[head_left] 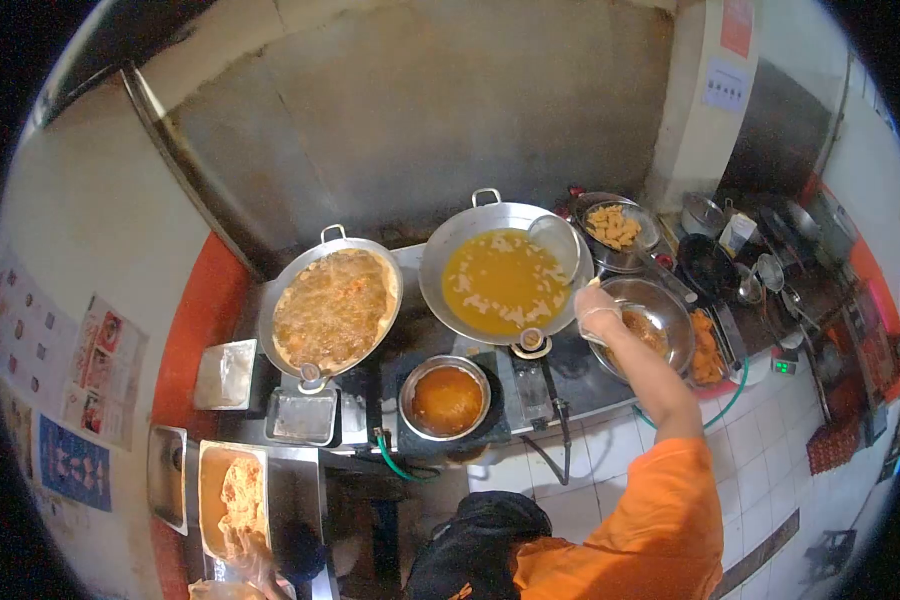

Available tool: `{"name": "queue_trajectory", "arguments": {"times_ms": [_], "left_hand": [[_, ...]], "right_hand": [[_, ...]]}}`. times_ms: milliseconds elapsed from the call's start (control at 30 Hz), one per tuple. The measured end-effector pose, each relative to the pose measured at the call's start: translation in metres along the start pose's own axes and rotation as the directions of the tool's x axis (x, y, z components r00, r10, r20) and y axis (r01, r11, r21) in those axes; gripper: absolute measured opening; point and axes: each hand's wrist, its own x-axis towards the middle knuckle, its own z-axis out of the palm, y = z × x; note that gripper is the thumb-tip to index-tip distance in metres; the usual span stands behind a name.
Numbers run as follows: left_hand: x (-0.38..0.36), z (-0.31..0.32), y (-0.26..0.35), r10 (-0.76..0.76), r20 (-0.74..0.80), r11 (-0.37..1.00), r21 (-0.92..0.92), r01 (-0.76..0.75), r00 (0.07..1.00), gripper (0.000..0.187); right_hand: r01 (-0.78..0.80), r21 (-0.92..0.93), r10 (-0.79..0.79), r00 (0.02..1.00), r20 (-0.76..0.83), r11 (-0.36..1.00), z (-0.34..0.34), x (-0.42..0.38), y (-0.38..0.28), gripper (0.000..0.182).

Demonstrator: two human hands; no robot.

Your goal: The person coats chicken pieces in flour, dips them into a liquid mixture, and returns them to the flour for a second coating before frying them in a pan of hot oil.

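Note:
My right hand (598,312), in a clear plastic glove, is closed with a small pale yellow piece at its fingertips. It is between the right rim of the large wok (438,285) and a steel bowl (678,335) of brownish liquid. Pale pieces float in the wok's yellow oil (505,275), and a wire skimmer (555,245) lies over its right side. At lower left, my left hand (245,558) has its fingers spread at the near end of a steel tray (210,500), against pale battered food (242,495).
A second wok (330,300) bubbles at left. In front stands a pot of brown liquid (445,400). Fried pieces (612,227) lie in a strainer at the back right; orange pieces (708,350) lie beside the bowl. A green hose (730,405) hangs at the counter edge.

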Motion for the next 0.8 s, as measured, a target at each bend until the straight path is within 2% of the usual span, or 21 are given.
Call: {"name": "queue_trajectory", "arguments": {"times_ms": [133, 200, 267, 300, 400, 500, 600, 700, 800], "left_hand": [[0.003, 0.002, 0.003, -0.004, 0.008, 1.000, -0.001, 0.004, 1.000, 0.050], [0.003, 0.002, 0.003, -0.003, 0.009, 1.000, 0.001, 0.003, 1.000, 0.050], [0.003, 0.002, 0.002, -0.006, 0.012, 1.000, 0.003, 0.006, 1.000, 0.049], [0.003, 0.002, 0.002, -0.007, 0.015, 1.000, 0.003, 0.007, 1.000, 0.049], [0.002, 0.004, 0.002, -0.011, 0.019, 1.000, 0.001, 0.011, 1.000, 0.048], [0.000, 0.003, 0.001, -0.019, 0.021, 1.000, -0.006, 0.019, 1.000, 0.047], [-0.003, 0.004, 0.002, -0.024, 0.022, 1.000, 0.003, 0.024, 0.999, 0.046], [-0.005, 0.004, 0.002, -0.031, 0.026, 1.000, 0.008, 0.030, 0.999, 0.045], [-0.009, 0.003, 0.002, -0.032, 0.027, 0.999, 0.013, 0.032, 0.999, 0.044]], "right_hand": [[0.158, 0.051, -0.163, 0.980, 0.112, 0.986, 0.025, 0.010, -0.013, 0.024], [0.250, 0.037, -0.253, 0.963, 0.090, 0.967, 0.036, 0.022, -0.018, 0.024], [0.225, 0.114, -0.238, 0.964, 0.122, 0.968, 0.022, 0.018, -0.036, 0.024], [0.281, 0.121, -0.297, 0.944, 0.144, 0.952, 0.017, 0.017, -0.040, 0.025], [0.273, 0.199, -0.314, 0.926, 0.210, 0.941, 0.008, 0.017, -0.047, 0.027], [0.249, 0.295, -0.319, 0.922, 0.218, 0.922, 0.002, 0.014, -0.050, 0.028], [0.326, 0.376, -0.398, 0.908, 0.130, 0.867, 0.000, 0.009, -0.053, 0.027], [0.378, 0.392, -0.455, 0.882, 0.122, 0.839, -0.013, 0.004, -0.054, 0.024], [0.384, 0.380, -0.449, 0.889, 0.095, 0.841, 0.003, 0.015, -0.050, 0.023]]}}
